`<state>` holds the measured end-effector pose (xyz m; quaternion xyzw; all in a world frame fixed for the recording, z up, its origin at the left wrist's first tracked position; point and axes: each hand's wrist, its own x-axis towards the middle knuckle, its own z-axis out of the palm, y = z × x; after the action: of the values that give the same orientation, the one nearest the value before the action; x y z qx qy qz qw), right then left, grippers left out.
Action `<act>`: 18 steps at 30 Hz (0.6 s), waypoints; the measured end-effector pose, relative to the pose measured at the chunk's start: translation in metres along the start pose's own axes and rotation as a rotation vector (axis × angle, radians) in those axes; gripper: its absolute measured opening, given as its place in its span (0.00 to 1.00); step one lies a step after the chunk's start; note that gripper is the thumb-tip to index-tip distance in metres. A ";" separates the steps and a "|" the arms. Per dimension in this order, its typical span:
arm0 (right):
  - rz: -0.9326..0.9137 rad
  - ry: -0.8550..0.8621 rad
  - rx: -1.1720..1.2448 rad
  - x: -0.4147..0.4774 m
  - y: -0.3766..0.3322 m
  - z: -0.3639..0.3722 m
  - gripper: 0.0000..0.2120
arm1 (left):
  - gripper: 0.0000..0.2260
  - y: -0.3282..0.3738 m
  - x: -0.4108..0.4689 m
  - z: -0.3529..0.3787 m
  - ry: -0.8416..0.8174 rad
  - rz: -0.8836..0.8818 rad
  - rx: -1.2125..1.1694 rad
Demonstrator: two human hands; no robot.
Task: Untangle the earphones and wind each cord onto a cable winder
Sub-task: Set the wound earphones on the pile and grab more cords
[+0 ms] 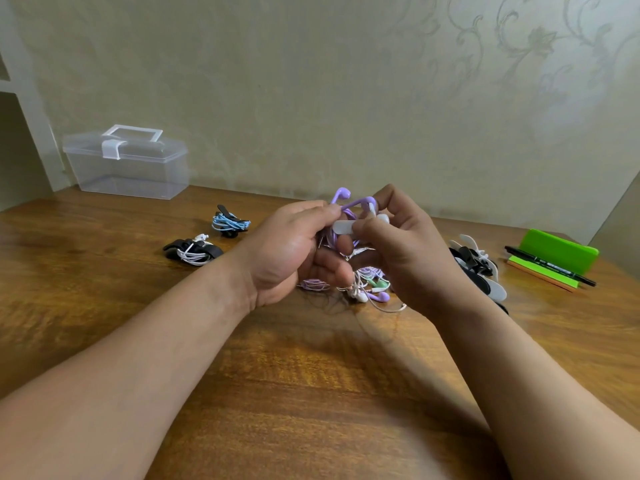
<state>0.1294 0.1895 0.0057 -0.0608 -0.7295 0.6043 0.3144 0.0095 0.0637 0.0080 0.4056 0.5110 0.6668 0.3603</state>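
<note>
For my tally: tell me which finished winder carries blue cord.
The rear winder, nearer the clear box; the front winder holds white cord.

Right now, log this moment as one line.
left hand: grips purple earphones | right hand: pinches white winder | wound: blue set, white set | tangle: on table

This looks like a room in a home. The wall (pixel 346 81) before me is papered pale cream, with flowers and curling leaves pressed into it. My table (pixel 311 393) is brown wood, and on it lie household bits: a clear plastic box (pixel 128 168), a pen (pixel 554 268), and coloured paper notes (pixel 540 276).
</note>
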 end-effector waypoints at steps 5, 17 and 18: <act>-0.010 -0.034 0.012 -0.001 -0.001 -0.002 0.06 | 0.15 -0.003 0.000 0.004 -0.019 0.038 0.044; -0.066 0.046 -0.242 -0.003 0.002 0.001 0.07 | 0.13 -0.011 0.003 0.010 0.060 0.045 0.158; -0.080 0.086 -0.304 -0.002 0.003 0.002 0.07 | 0.13 -0.012 0.002 0.011 0.055 0.039 0.167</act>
<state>0.1294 0.1877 0.0016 -0.1044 -0.8002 0.4710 0.3563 0.0195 0.0728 -0.0016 0.4255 0.5666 0.6396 0.2980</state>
